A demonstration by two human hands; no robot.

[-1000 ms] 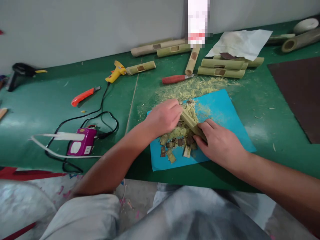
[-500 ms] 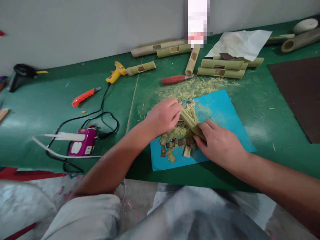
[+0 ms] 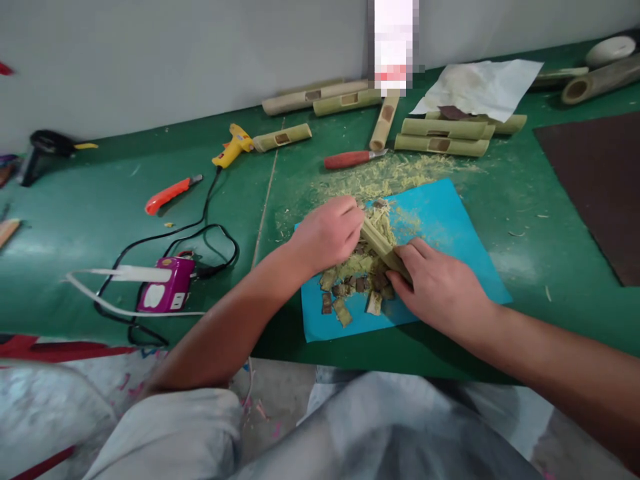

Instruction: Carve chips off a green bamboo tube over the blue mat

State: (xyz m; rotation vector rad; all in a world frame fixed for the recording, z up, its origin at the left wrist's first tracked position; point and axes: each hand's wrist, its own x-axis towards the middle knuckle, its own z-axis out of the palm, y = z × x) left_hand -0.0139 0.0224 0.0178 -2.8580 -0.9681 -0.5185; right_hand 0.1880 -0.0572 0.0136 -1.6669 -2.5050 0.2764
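Note:
A narrow length of greenish bamboo (image 3: 378, 241) slants over the blue sheet (image 3: 463, 250). My right hand (image 3: 440, 280) is closed around its near end, thumb underneath. At the far end my left hand (image 3: 330, 230) is closed, fingers curled against the bamboo; whether a small tool is also inside the fist is hidden. Below the bamboo lie pale shavings (image 3: 357, 267) and several small cut bamboo chips (image 3: 343, 311), some with dark bark. Beyond the sheet rests a red-handled carving knife (image 3: 350, 159).
Bamboo tubes with cut windows (image 3: 440, 145) lie along the back, some under white paper (image 3: 480, 87). To the left are a yellow glue gun (image 3: 234, 145), an orange utility knife (image 3: 173, 193) and a purple power adapter (image 3: 167, 285) with cords. A brown sheet (image 3: 595, 180) lies right.
Almost nothing differs. Both hands keep their places on the bamboo, and the view has shifted very slightly.

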